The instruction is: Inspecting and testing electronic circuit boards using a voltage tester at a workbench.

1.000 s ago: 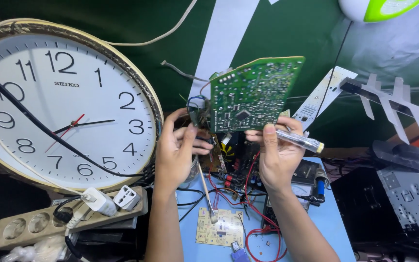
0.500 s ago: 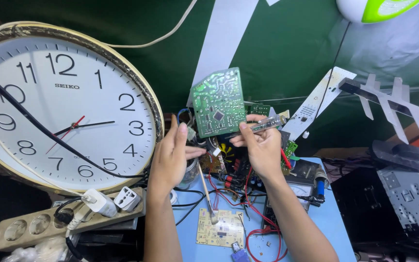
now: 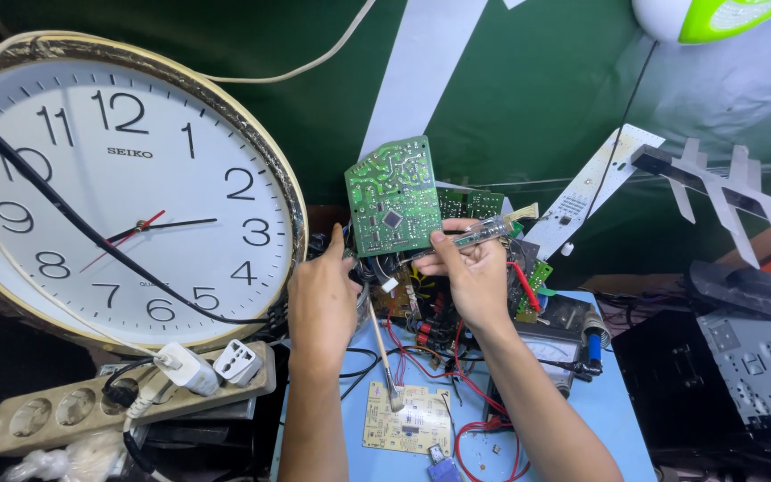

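Hands meet under a green circuit board, held upright above the blue worktop. The left hand shows only its back, thumb raised to the board's lower left corner; its fingers are hidden, so its grip cannot be told. The right hand is clamped on a clear-handled tester screwdriver, and its fingertips touch the board's lower right edge. Red wires tangle below, partly covered by the wrists. A wall clock leans at left, its rim cut off by the frame.
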